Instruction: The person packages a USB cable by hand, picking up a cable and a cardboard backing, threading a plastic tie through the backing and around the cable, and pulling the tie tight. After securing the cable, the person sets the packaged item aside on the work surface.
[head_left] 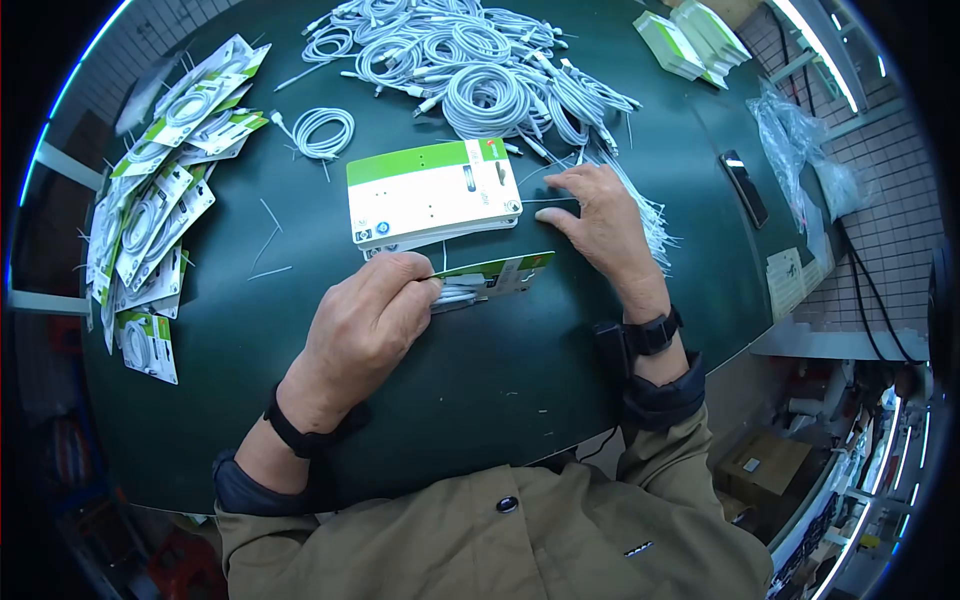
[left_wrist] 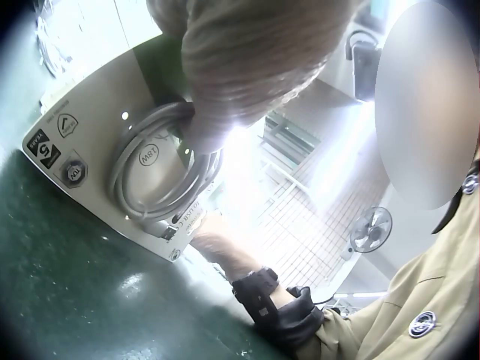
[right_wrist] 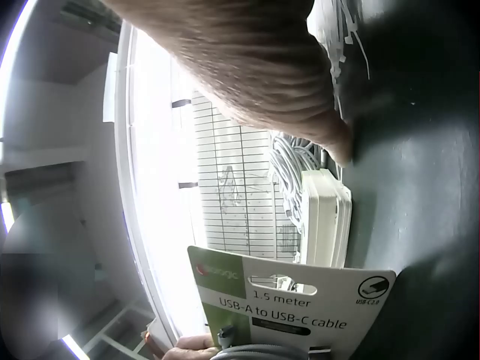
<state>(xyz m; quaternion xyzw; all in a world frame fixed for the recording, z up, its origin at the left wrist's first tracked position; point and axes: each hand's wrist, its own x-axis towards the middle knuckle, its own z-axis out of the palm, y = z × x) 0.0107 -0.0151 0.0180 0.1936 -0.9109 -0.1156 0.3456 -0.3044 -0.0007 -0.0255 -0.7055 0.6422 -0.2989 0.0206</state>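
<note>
My left hand point(head_left: 370, 320) pinches one end of a white-and-green cable card point(head_left: 510, 273), held on edge above the table. A coiled grey-white cable point(left_wrist: 127, 180) is on its face in the left wrist view. In the right wrist view, the card's print reads "1.5 meter USB-A to USB-C cable". Just beyond the card lies a stack of similar cards point(head_left: 430, 200). To its right is my right hand point(head_left: 608, 220), thumb and forefinger apart, beside a bundle of white cable ties point(head_left: 652, 228). A thin white tie point(head_left: 550, 200) shows in the gap between those fingers.
A large heap of coiled cables point(head_left: 485, 100) covers the table's far middle, with a single coil point(head_left: 323, 133) left of it. Carded cables point(head_left: 150, 220) pile up at left. More cards point(head_left: 690, 42), a phone point(head_left: 744, 188) and clear plastic bags point(head_left: 800, 150) lie at right.
</note>
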